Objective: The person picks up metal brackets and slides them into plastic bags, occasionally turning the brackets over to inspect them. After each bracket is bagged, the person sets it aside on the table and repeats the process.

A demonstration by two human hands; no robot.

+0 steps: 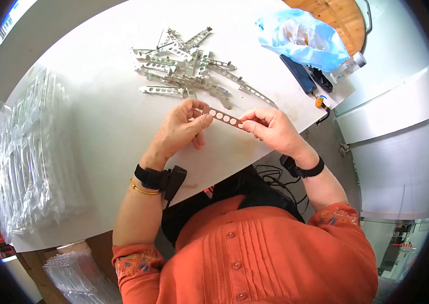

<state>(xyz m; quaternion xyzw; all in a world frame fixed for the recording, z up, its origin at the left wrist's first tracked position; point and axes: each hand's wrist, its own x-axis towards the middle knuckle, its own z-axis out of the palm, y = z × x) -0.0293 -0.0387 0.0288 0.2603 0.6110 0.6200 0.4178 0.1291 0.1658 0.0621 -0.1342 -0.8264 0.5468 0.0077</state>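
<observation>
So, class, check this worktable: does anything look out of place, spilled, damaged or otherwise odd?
No spill or clear damage shows. The silvery strips lie in a jumbled heap. The perforated strip between left hand and right hand looks reddish-brown by contrast, perhaps only reflecting the orange top.

I log two bare hands: one left hand [181,126], one right hand [274,130]. Perforated strip [223,116] between them: one. Far pile of metal strips [186,68]: one; overlap stops my piece count. Clear plastic stacks [32,157], left: two. Far right: one blue bag [303,43], one bottle [348,67].
</observation>
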